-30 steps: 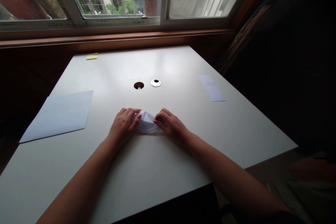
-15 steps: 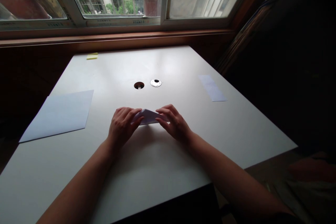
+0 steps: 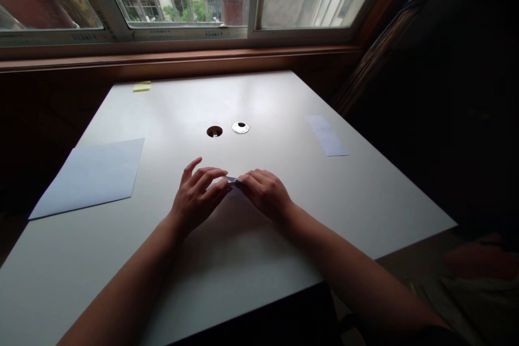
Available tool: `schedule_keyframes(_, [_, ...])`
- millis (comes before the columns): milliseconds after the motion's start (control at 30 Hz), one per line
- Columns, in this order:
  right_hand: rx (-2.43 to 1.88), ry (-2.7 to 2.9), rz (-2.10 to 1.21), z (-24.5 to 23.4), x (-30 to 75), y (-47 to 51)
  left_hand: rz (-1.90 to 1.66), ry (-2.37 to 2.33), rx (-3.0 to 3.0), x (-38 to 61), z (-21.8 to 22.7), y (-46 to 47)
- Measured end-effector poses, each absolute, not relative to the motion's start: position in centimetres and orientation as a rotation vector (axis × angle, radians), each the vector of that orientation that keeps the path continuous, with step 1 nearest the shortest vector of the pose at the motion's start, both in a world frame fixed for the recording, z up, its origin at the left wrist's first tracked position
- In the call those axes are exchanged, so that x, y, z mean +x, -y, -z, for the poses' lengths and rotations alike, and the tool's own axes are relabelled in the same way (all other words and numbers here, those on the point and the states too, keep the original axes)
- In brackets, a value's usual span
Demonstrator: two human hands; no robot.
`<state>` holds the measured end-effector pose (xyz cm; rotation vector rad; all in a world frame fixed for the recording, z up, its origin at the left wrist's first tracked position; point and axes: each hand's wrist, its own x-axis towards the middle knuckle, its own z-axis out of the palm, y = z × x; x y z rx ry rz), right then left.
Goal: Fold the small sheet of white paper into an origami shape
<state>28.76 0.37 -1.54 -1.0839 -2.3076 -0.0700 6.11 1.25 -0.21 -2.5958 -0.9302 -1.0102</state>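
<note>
A small folded piece of white paper (image 3: pixel 231 180) sits between my two hands near the middle of the white table (image 3: pixel 227 259); only a sliver of it shows. My left hand (image 3: pixel 197 197) pinches its left side with thumb and bent fingers, the index finger raised. My right hand (image 3: pixel 263 192) is curled over its right side, fingertips pressed on the paper.
A flat sheet of pale paper (image 3: pixel 91 175) lies at the table's left edge. A narrow paper strip (image 3: pixel 326 135) lies at the right. A round hole (image 3: pixel 214 131) and a white cap (image 3: pixel 240 127) are beyond my hands. A yellow note pad (image 3: pixel 141 86) lies far left.
The folded paper was lifted and tilted half a second ago; now it is lower and mostly covered, with both hands drawn closer together over it.
</note>
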Motion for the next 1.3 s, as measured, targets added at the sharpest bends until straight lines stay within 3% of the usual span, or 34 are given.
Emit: schedule_keyframes(1300, [-1.02,2.357,0.094,1.23,28.16,0.19,1.383,1.073,-2.643,6.96,0.9,-0.62])
